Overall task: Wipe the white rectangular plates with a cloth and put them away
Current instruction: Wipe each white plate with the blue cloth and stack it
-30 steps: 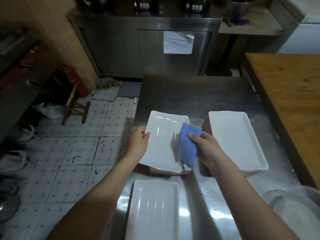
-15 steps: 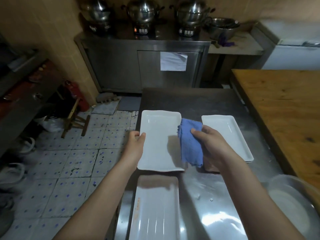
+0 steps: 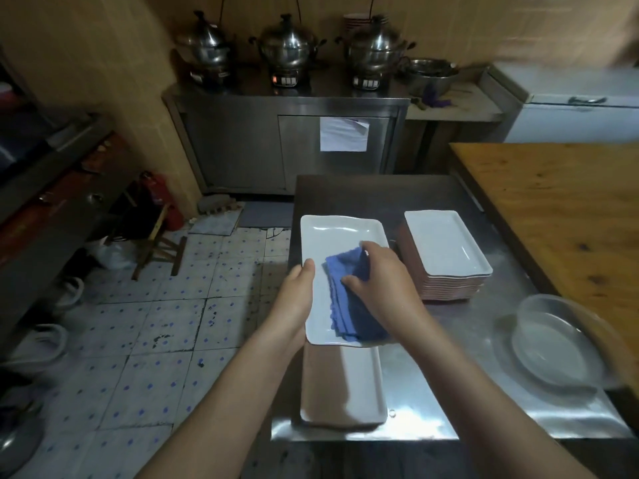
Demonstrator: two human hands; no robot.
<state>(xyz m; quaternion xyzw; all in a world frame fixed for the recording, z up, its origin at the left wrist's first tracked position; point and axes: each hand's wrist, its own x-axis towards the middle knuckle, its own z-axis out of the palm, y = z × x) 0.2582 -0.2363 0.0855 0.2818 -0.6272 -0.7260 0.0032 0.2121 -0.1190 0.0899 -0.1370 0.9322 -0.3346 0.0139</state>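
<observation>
Plate [image 3: 340, 236] - white, glossy, rectangular, rounded corners, shallow raised rim, face up. Its long axis runs away from the person, roughly parallel to the left edge of the steel table [image 3: 432, 392]. It sits over the table's left side, and its near end overlaps the far end of a second plate [image 3: 345, 392] that lies flat on the table on the same axis.

Left hand [image 3: 295, 295] grips the plate's left long edge, thumb on top of the rim. Right hand [image 3: 383, 281] has fingers and thumb curled onto the cloth [image 3: 345, 305], pressing it on the plate's near right part. Cloth is blue, soft, folded and rumpled, frayed along its left edge.

Stack [image 3: 446, 247] of matching plates stands just right of the held one - white faces, reddish-brown edges, long axis also pointing away and slightly angled. Clear round plastic bowl [image 3: 553, 344] sits near the right edge, beside a wooden top [image 3: 560, 209]. Table surface is brushed and reflective.
</observation>
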